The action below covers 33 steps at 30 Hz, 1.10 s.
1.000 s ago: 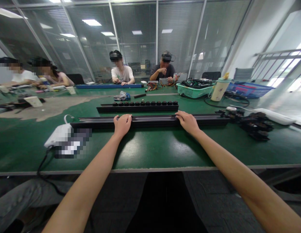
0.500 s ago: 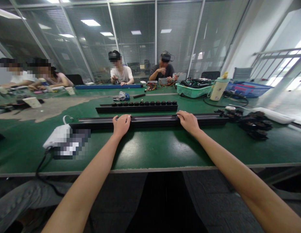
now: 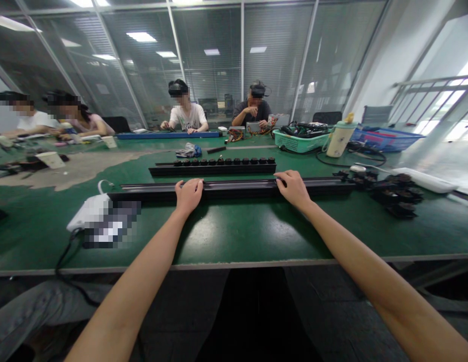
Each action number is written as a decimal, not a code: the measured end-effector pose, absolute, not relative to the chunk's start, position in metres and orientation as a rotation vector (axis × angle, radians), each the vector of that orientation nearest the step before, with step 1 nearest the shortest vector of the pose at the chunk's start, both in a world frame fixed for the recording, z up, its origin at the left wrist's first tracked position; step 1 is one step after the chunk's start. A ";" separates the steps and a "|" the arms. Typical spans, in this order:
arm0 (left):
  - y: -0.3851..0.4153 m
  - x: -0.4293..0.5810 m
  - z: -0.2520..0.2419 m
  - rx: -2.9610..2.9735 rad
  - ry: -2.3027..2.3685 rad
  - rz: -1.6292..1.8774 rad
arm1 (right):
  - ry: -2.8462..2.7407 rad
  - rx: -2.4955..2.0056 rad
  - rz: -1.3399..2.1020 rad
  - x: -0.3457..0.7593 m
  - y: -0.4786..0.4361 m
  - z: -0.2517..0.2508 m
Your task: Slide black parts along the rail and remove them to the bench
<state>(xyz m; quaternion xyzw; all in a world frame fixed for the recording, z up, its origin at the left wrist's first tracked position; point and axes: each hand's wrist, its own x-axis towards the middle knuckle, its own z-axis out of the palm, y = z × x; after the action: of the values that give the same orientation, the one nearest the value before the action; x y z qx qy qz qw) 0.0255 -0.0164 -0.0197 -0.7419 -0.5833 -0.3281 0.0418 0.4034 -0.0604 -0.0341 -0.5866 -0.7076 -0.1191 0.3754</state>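
A long black metal rail (image 3: 239,191) with a channel along its top lies across the green table in front of me. My left hand (image 3: 189,195) grips it left of the middle, fingers curled over the far edge and thumb at the near side. Towards the right part, my right hand (image 3: 295,191) has its fingers and thumb bent over the same rail; its fingertips are partly hidden. Just behind lies a shorter black rail (image 3: 213,170) with a row of small black round parts standing in it.
Loose black parts (image 3: 398,193) are heaped at right, near a white power strip (image 3: 426,180). A white box (image 3: 88,211) with a cable stands at left. Behind are a green basket (image 3: 302,141), a cream bottle (image 3: 340,140) and a paper cup (image 3: 51,159). Several people sit around the table.
My right hand has shifted very slightly, its fingers a little more apart. My left hand and the rail stay put. Across the table, a person's hand has moved left.
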 end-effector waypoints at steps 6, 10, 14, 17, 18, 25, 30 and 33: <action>-0.017 0.026 -0.019 -2.271 -1.786 -1.005 | -1.661 -1.694 -0.451 0.402 -0.064 -0.035; -0.017 0.026 -0.019 -2.271 -1.782 -1.002 | -1.635 -1.807 -0.458 0.403 -0.061 -0.037; -0.017 0.026 -0.019 -2.275 -1.794 -1.007 | -1.671 -1.818 -0.408 0.405 -0.058 -0.038; -0.016 0.026 -0.019 -2.278 -1.790 -1.012 | -1.697 -1.812 -0.420 0.404 -0.058 -0.038; -0.016 0.026 -0.019 -2.278 -1.789 -1.013 | -1.706 -1.815 -0.429 0.404 -0.058 -0.038; -0.018 0.026 -0.018 -2.273 -1.796 -0.997 | -1.718 -1.830 -0.429 0.404 -0.059 -0.035; -0.018 0.027 -0.017 -2.274 -1.803 -0.997 | -1.742 -1.792 -0.450 0.410 -0.056 -0.035; -0.016 0.026 -0.018 -2.272 -1.799 -1.007 | -1.752 -1.793 -0.447 0.414 -0.054 -0.036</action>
<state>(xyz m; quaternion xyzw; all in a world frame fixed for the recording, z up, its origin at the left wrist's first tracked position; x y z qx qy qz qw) 0.0258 -0.0164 -0.0182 -0.7400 -0.5859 -0.3282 0.0370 0.4141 -0.0539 -0.0359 -0.6731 -0.6579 -0.1678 0.2932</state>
